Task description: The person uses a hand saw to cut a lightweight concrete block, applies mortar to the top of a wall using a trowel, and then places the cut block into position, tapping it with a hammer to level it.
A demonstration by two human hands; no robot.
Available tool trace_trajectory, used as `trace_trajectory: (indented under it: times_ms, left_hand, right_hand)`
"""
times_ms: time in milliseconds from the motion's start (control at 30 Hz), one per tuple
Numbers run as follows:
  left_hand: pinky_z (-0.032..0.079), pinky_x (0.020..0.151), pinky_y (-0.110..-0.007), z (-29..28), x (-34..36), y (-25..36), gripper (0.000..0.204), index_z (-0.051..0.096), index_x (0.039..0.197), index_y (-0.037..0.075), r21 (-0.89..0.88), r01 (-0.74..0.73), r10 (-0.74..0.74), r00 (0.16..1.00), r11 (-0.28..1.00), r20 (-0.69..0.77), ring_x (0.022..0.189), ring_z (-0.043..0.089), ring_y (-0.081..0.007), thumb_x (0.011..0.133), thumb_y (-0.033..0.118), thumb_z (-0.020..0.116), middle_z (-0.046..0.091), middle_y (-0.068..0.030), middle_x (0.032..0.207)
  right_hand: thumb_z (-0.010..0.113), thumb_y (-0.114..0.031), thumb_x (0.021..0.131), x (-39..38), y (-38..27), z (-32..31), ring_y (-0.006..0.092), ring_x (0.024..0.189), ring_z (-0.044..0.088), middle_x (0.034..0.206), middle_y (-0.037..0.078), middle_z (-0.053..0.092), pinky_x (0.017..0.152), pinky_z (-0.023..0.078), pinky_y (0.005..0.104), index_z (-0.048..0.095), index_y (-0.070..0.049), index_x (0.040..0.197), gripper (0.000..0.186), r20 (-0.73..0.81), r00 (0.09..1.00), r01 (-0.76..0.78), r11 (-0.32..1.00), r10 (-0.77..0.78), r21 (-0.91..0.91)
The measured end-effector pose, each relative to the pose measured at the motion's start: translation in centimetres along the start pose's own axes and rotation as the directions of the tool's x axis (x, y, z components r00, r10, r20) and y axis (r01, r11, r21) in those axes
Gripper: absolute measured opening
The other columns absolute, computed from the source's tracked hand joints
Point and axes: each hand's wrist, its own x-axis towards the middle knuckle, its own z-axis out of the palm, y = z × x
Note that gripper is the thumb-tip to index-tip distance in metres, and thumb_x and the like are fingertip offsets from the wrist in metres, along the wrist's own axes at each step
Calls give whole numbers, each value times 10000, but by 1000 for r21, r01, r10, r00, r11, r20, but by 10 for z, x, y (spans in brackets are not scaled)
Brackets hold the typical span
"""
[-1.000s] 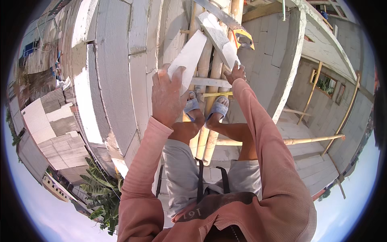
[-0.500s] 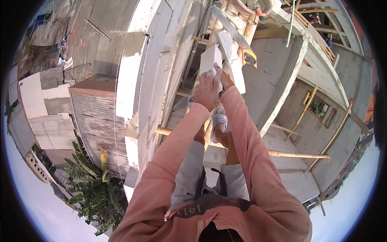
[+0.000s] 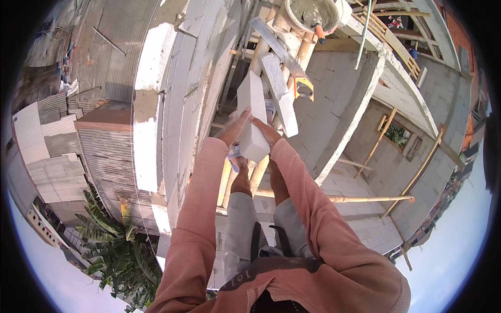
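Nearer the person than the toothed metal handsaw, a smooth, rectangular white block is grasped at its 2 sides by the fingers of the left hand and right hand. Just beside the saw lie 1 rough grey-white slab and round bamboo poles. Beyond it, a round bucket holds grey mix; an orange-handled tool rests at its rim.

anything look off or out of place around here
The saw stands out: it lies slantwise over the bamboo poles, its yellow handle jutting past their right side, so it looks loosely placed. The long block beside it also lies askew.
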Motion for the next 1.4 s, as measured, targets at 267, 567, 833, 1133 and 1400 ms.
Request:
trace_trajectory:
  times_ms: [267,567,833,1133,1400]
  left_hand:
    - [545,809,-406,31,59,26,537,641,1203,141,-210,471,-449,882,857,144,917,657,-230,831,516,733,676,-81,1053]
    - [520,846,-430,35,78,14,658,599,1266,124,-337,405,-392,913,850,110,987,632,-234,829,603,712,665,-92,1067]
    - [543,807,-376,32,74,15,504,631,1255,116,-472,410,-397,908,781,131,929,651,-193,910,478,695,674,-55,1038]
    - [545,818,-366,27,64,33,489,609,1279,134,-487,323,-349,936,811,41,962,648,-185,922,459,683,657,-36,1094]
    - [552,799,-361,31,64,32,461,616,1251,118,-504,336,-326,939,796,111,931,649,-177,930,441,685,655,-32,1050]
  right_hand:
    - [561,-653,946,23,-4,-77,266,1212,586,1353,143,588,1026,485,381,513,31,1403,824,20,999,46,732,-44,-680]
    - [567,-547,935,47,-344,-110,360,1065,652,1073,188,674,935,495,476,707,-96,1103,502,-212,379,-187,150,-901,-971]
    - [578,-563,898,126,-447,-146,261,1000,674,1076,110,711,882,495,407,688,-59,1144,572,-205,928,-227,-37,-312,-973]
    - [590,-321,960,95,-502,-149,288,1217,638,1342,118,646,1015,513,415,574,-91,1342,446,-133,744,-497,-409,-655,-765]
    - [508,-143,992,69,-439,-97,322,1149,667,1245,146,688,959,547,424,672,-105,1224,286,61,855,-385,-709,-515,-591]
